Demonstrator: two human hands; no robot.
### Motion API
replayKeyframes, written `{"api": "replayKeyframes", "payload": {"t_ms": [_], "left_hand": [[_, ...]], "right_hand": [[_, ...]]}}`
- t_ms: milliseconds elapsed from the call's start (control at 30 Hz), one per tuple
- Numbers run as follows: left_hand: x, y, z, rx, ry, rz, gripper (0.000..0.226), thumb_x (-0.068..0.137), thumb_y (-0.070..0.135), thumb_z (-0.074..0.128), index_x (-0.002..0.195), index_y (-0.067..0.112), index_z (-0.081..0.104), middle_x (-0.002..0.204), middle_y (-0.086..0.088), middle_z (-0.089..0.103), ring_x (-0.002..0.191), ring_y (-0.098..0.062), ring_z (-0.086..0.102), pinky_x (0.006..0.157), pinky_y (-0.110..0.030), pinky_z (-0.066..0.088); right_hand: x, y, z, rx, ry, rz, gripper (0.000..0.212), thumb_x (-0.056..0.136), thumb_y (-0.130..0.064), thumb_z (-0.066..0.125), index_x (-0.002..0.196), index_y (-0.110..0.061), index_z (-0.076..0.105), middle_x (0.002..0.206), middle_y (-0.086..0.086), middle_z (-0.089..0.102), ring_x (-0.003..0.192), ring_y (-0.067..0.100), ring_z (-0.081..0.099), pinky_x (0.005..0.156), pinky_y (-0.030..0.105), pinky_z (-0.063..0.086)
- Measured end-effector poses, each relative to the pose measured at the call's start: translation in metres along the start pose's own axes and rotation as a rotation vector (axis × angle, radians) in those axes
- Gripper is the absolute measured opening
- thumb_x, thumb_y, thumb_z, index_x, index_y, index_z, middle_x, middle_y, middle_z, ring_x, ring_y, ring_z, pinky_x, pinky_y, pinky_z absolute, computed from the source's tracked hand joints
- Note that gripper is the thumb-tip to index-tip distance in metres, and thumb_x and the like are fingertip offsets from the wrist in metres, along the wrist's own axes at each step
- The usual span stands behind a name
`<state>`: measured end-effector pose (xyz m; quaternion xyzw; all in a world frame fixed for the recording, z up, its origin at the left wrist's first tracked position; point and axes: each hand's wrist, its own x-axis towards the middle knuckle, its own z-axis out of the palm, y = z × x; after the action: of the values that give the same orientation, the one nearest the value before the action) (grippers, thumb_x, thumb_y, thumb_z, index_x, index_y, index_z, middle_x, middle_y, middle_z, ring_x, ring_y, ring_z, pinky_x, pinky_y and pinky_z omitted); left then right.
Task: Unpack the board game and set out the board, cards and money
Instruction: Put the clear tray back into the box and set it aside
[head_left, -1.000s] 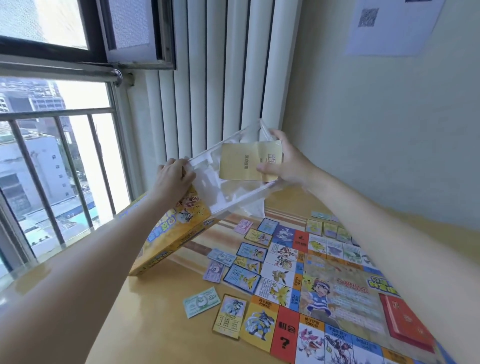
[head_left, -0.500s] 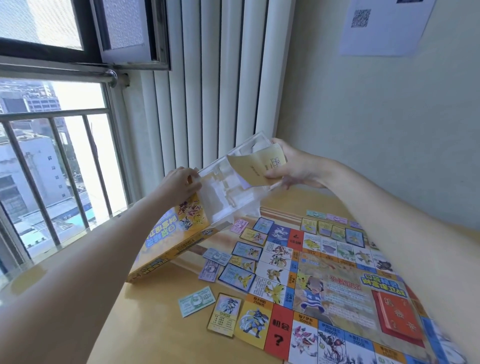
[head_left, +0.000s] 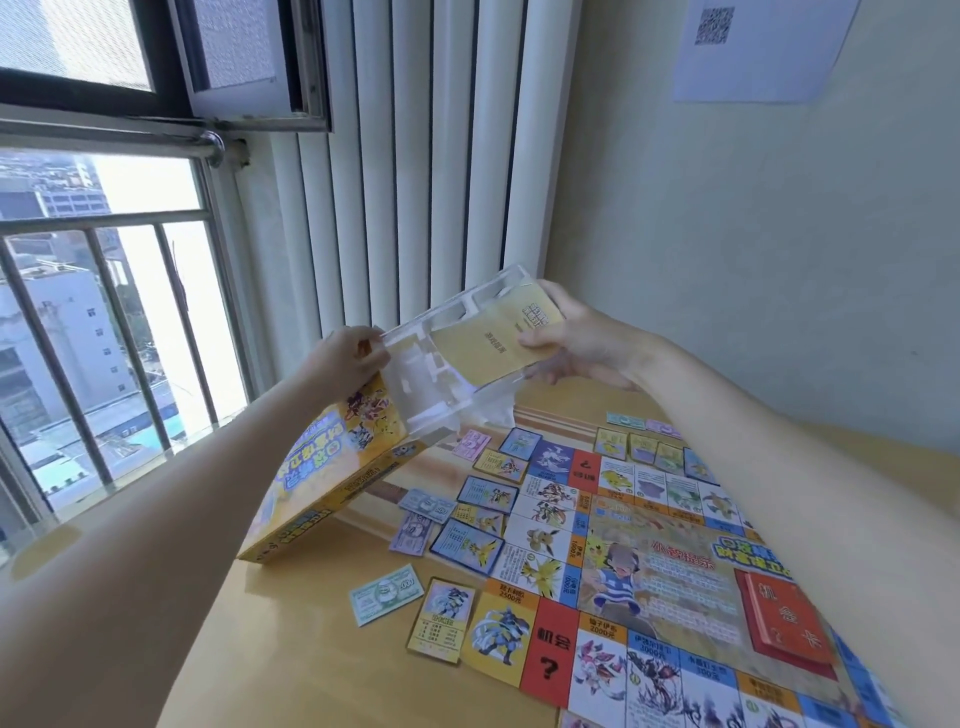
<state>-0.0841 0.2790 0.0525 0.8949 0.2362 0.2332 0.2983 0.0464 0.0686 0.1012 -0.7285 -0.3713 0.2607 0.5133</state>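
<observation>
- The left hand (head_left: 345, 358) pinched the near corner of the clear tray (head_left: 441, 374), fingers curled on its rim, up in the air over the table's far end.
- The right hand (head_left: 582, 345) gripped the tray's other end, thumb clamping a yellow booklet (head_left: 493, 338) flat against it.
- The tray looked thin, light and bendy, probably easy to crack or buckle, so holding both ends made sense. The booklet looked like slick paper that could slide off without that thumb.
- The box (head_left: 332, 478) leaned tilted right under the tray, one edge on the table.
- The board (head_left: 649, 571) lay open and flat on the glossy yellow table (head_left: 291, 649), with cards (head_left: 441, 618) and money (head_left: 387, 592) just beside its left edge.
- Room-wise: barred window (head_left: 104, 312) on the left, white vertical blinds (head_left: 415, 156) in the corner, and a pale wall with a QR sheet (head_left: 758, 41).
</observation>
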Motion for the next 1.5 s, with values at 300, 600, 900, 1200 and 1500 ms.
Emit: {"api": "replayKeyframes", "payload": {"t_ms": [300, 600, 900, 1200, 1500], "left_hand": [[0.006, 0.009, 0.006, -0.014, -0.016, 0.024, 0.016, 0.091, 0.007, 0.046, 0.096, 0.012, 0.061, 0.090, -0.012, 0.055, 0.080, -0.023, 0.049, 0.066, -0.031, 0.041], [0.009, 0.014, -0.004, 0.004, -0.063, -0.029, 0.015, 0.094, 0.011, 0.044, 0.089, 0.004, 0.056, 0.083, -0.014, 0.050, 0.072, -0.021, 0.045, 0.052, -0.024, 0.031], [0.017, 0.004, -0.005, 0.034, -0.066, -0.118, 0.013, 0.094, 0.012, 0.043, 0.083, 0.009, 0.048, 0.082, -0.014, 0.045, 0.075, -0.022, 0.043, 0.067, -0.027, 0.035], [0.022, 0.001, -0.001, 0.013, 0.001, -0.207, 0.026, 0.094, 0.019, 0.048, 0.073, 0.004, 0.048, 0.069, -0.009, 0.044, 0.064, -0.023, 0.040, 0.056, -0.027, 0.030], [0.027, -0.046, -0.015, 0.233, 0.196, -0.461, 0.030, 0.092, 0.030, 0.054, 0.098, 0.001, 0.054, 0.106, -0.017, 0.057, 0.111, -0.035, 0.050, 0.092, -0.039, 0.037]], "right_hand": [[0.013, -0.003, 0.030, -0.141, 0.062, -0.059, 0.058, 0.093, -0.004, 0.049, 0.142, -0.025, 0.026, 0.109, 0.002, 0.056, 0.086, 0.019, 0.058, 0.045, 0.023, 0.047], [0.027, -0.015, 0.054, -0.472, 0.644, -0.330, 0.020, 0.087, -0.012, 0.052, 0.098, 0.000, 0.064, 0.110, 0.011, 0.050, 0.107, 0.024, 0.047, 0.078, 0.022, 0.038], [0.024, -0.019, 0.072, -0.836, 0.460, -0.332, 0.025, 0.087, -0.015, 0.051, 0.065, -0.007, 0.042, 0.072, 0.012, 0.055, 0.070, 0.031, 0.053, 0.053, 0.027, 0.032], [0.025, -0.005, 0.099, -1.061, 0.355, -0.184, 0.033, 0.086, -0.043, 0.058, 0.094, -0.011, 0.058, 0.107, 0.006, 0.055, 0.108, 0.025, 0.046, 0.092, 0.039, 0.031], [0.004, 0.071, 0.106, -0.912, -0.002, -0.297, 0.026, 0.094, -0.012, 0.041, 0.100, -0.004, 0.065, 0.102, 0.012, 0.064, 0.097, 0.027, 0.057, 0.088, 0.041, 0.045]]}}
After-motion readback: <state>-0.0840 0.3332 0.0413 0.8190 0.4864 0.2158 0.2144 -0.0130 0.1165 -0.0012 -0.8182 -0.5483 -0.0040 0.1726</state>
